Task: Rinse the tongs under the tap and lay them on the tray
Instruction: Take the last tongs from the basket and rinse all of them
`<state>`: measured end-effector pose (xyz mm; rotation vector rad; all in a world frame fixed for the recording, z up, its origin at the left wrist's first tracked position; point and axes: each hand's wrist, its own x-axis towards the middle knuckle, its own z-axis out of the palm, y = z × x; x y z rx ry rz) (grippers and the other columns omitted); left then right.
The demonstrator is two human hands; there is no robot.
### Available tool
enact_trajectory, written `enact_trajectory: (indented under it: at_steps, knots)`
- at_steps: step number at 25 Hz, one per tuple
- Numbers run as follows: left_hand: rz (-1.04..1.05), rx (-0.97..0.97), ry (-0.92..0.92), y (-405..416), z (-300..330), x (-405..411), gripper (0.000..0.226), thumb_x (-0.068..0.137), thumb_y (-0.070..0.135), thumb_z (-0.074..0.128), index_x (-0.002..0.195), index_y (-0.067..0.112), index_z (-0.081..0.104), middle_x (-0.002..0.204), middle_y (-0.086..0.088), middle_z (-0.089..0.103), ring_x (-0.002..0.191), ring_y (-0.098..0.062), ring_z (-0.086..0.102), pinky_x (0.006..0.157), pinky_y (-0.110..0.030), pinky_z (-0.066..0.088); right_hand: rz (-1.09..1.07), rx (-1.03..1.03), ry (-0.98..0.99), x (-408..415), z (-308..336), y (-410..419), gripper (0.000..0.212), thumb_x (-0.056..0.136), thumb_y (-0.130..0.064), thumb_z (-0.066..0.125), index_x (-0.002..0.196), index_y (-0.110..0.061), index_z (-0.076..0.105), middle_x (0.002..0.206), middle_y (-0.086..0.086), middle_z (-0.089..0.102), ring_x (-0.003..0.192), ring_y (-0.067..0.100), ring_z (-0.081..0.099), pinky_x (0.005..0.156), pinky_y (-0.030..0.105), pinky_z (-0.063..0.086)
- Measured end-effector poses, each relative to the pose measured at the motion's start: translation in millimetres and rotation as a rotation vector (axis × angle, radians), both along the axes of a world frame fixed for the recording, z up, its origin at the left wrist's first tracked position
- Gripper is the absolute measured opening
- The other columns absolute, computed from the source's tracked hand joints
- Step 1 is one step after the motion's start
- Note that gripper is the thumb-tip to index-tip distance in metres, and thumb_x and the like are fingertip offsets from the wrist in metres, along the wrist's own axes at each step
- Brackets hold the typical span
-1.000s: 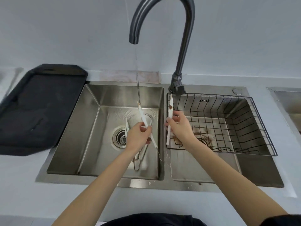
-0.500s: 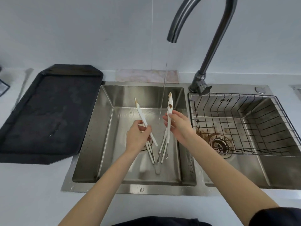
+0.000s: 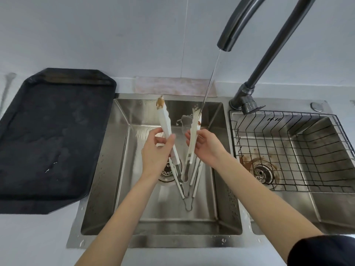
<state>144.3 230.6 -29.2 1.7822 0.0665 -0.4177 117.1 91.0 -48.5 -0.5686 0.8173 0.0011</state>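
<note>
White-tipped metal tongs [image 3: 184, 170] are spread in a V over the left sink basin [image 3: 107, 189], hinge end pointing toward me. My left hand [image 3: 156, 153] grips the left arm, whose tip [image 3: 161, 104] carries a brown smear. My right hand [image 3: 206, 144] holds the right arm, and its tip [image 3: 196, 117] sits in the thin water stream falling from the dark tap [image 3: 255, 77]; water splashes there. A black tray [image 3: 48, 135] lies on the counter left of the sink, wet and bare.
The right basin holds a black wire rack [image 3: 299, 150] with a rusty-stained drain [image 3: 263, 173] beneath. A pinkish cloth [image 3: 172, 87] lies behind the left basin against the wall. White counter runs along the front edge.
The camera view shifted left and closer. My right hand carried its tong arm from the basin divider into the water stream; my left hand raised and tilted its arm outward, widening the V.
</note>
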Motion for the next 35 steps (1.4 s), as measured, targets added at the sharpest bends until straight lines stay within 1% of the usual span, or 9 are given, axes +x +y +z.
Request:
enact_trajectory:
  at_steps: [3,7,13,19,22,25,28,32,35]
  knots:
    - [0.006,0.016,-0.044,-3.9,3.4,2.0,0.021,0.084,0.029,0.063,0.099,0.031,0.048,0.083,-0.002,0.059,0.079,-0.022,0.063,0.082,-0.041,0.055,-0.002,0.052,0.027,5.0,-3.4,0.6,0.014,0.094,-0.009,0.043,0.094,-0.001,0.055,0.086,0.010,0.056,0.077,0.017,0.058,0.071,0.025,0.052]
    - [0.012,0.012,-0.034,-8.0,5.8,0.3,0.022,0.086,0.028,0.061,0.104,0.027,0.047,0.082,-0.001,0.057,0.074,-0.019,0.061,0.077,-0.039,0.054,0.005,0.132,0.036,14.6,-9.7,-1.5,0.029,0.097,-0.037,0.041,0.086,-0.011,0.048,0.055,0.000,0.045,0.039,0.007,0.041,0.035,0.014,0.036]
    - [0.021,-0.024,0.040,-9.8,-0.7,-0.9,0.026,0.087,0.029,0.059,0.110,0.022,0.047,0.084,-0.002,0.059,0.068,-0.009,0.061,0.058,-0.019,0.055,0.092,0.045,0.164,32.0,-12.3,-6.7,0.051,0.089,-0.059,0.039,0.065,-0.015,0.041,0.038,-0.004,0.036,0.024,0.006,0.029,0.026,0.012,0.024]
    - [0.130,-0.257,0.404,2.9,-14.0,4.7,0.012,0.093,0.023,0.050,0.100,0.013,0.051,0.065,0.000,0.053,0.045,-0.005,0.057,0.044,-0.015,0.049,-0.016,0.068,-0.056,40.8,7.4,-13.0,0.019,0.095,-0.016,0.047,0.082,-0.005,0.055,0.063,0.002,0.056,0.048,0.008,0.054,0.045,0.015,0.051]
    - [0.094,-0.275,0.514,5.7,-21.5,-1.7,0.017,0.094,0.023,0.047,0.087,0.013,0.058,0.069,-0.002,0.052,0.054,-0.009,0.053,0.044,-0.014,0.048,-0.034,0.055,-0.057,45.1,13.5,-11.0,0.021,0.093,-0.025,0.054,0.076,-0.012,0.050,0.044,-0.004,0.053,0.033,0.005,0.048,0.037,0.014,0.044]
    - [0.030,-0.212,0.497,3.3,-28.4,-6.2,0.023,0.095,0.026,0.046,0.098,0.008,0.060,0.087,-0.011,0.057,0.063,-0.014,0.058,0.050,-0.016,0.053,-0.016,-0.004,0.005,49.7,13.6,-11.9,0.033,0.091,-0.047,0.047,0.080,-0.016,0.049,0.039,-0.005,0.049,0.028,0.004,0.042,0.031,0.013,0.039]
    - [0.020,-0.233,0.496,1.2,-26.6,-4.3,0.022,0.095,0.026,0.046,0.092,0.008,0.060,0.078,-0.009,0.058,0.058,-0.012,0.060,0.051,-0.018,0.054,-0.061,0.037,-0.047,49.1,14.4,-16.3,0.037,0.097,-0.041,0.037,0.078,-0.012,0.051,0.043,-0.004,0.052,0.031,0.006,0.044,0.036,0.015,0.042]
    - [0.039,-0.234,0.580,-2.0,-17.5,-3.6,0.028,0.095,0.030,0.045,0.077,0.016,0.059,0.070,-0.003,0.059,0.059,-0.014,0.056,0.053,-0.023,0.049,-0.038,0.096,-0.264,43.0,19.1,-16.7,0.023,0.098,-0.011,0.037,0.094,-0.010,0.060,0.075,-0.001,0.065,0.067,0.010,0.058,0.065,0.019,0.052]
    - [0.056,-0.225,0.612,-4.1,-14.3,-4.2,0.029,0.095,0.033,0.044,0.082,0.014,0.061,0.070,-0.004,0.060,0.050,-0.013,0.058,0.040,-0.017,0.048,0.106,-0.068,-0.288,39.6,21.7,-11.0,0.019,0.096,-0.008,0.040,0.098,-0.013,0.059,0.088,-0.001,0.062,0.078,0.011,0.056,0.068,0.020,0.053]
